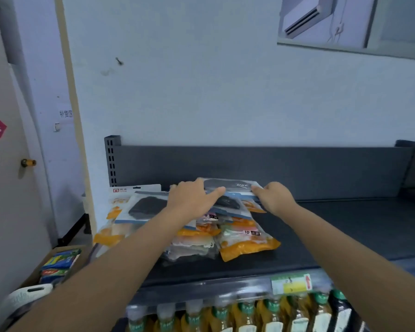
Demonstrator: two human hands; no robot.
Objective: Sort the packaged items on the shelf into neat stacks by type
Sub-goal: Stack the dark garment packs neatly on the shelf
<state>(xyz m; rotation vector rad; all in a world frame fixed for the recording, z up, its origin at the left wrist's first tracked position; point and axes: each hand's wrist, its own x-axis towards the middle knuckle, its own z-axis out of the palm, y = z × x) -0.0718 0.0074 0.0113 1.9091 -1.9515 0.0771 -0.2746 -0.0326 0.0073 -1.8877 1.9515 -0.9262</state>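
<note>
Head view, shelf inspection, read from left to right. At seven o'clock in the frame a cardboard box (58,264) holds blue and green packets, off the shelf (345,231).

The task's goods lie in one mixed pile (192,248) at the left end of the shelf. At nine o'clock of the pile a black-item pouch (146,207) lies askew over orange-edged stock.

The left hand (189,200) rests on the pile's upper middle, fingers stretched toward three o'clock and pressing the near end of the top pouch (233,184). Whether the thumb hooks under cannot be told. The top pouch, clear with a dark item inside, sits at twelve o'clock of the pile, against the back panel. The right hand (273,196) grips its three o'clock end with curled fingers.

At five o'clock of the pile, orange-edged packets (247,248) overlap clear ones at odd angles. Below the shelf edge, at six o'clock, stand bottles (249,312) behind a price label (291,282).

Finding: the sort is at an early stage. No separate stack by type shows, and the kinds are interleaved. The dark-item pouches appear to be the first type in hand; the orange and clear packets remain to be separated and squared.
</note>
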